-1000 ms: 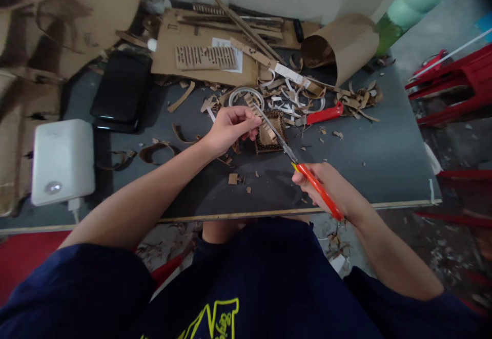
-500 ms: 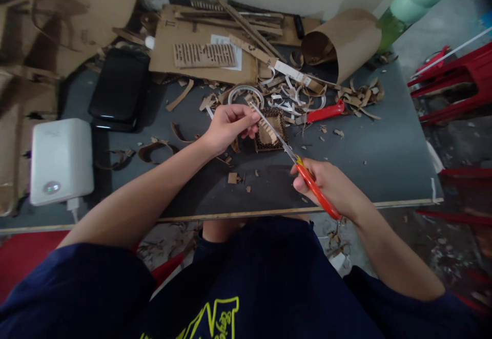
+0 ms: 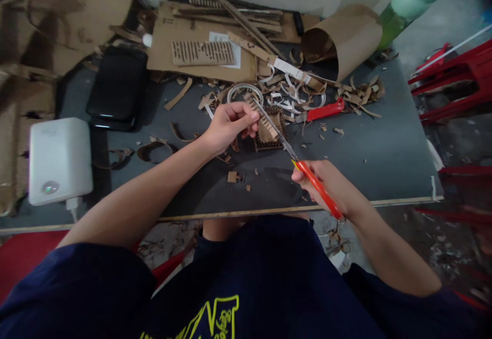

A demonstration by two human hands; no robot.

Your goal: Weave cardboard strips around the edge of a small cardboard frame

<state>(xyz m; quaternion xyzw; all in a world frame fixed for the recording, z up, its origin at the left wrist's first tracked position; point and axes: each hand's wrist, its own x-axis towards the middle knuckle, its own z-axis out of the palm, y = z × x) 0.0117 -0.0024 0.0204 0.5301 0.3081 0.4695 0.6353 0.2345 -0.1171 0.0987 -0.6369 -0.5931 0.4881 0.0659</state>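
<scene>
My left hand (image 3: pixel 229 125) pinches a small notched cardboard strip (image 3: pixel 264 123) above the dark table (image 3: pixel 369 149). My right hand (image 3: pixel 326 188) grips red-handled scissors (image 3: pixel 307 177), whose metal blades reach up and left to the strip, right beside my left fingertips. Just beneath the strip lies a small square cardboard frame (image 3: pixel 277 143) with a dark patterned border. Cardboard offcuts are scattered around both hands.
A red-handled knife (image 3: pixel 325 111) lies among white and brown curls behind the frame. A rolled cardboard sheet (image 3: pixel 346 39) and flat cardboard pieces (image 3: pixel 200 52) fill the back. A black case (image 3: pixel 117 88) and white device (image 3: pixel 59 160) sit left. Red stools (image 3: pixel 457 80) stand right.
The scissors shifted slightly along the strip and back while my left hand kept its pinch. The view moved a little; nothing else changed.
</scene>
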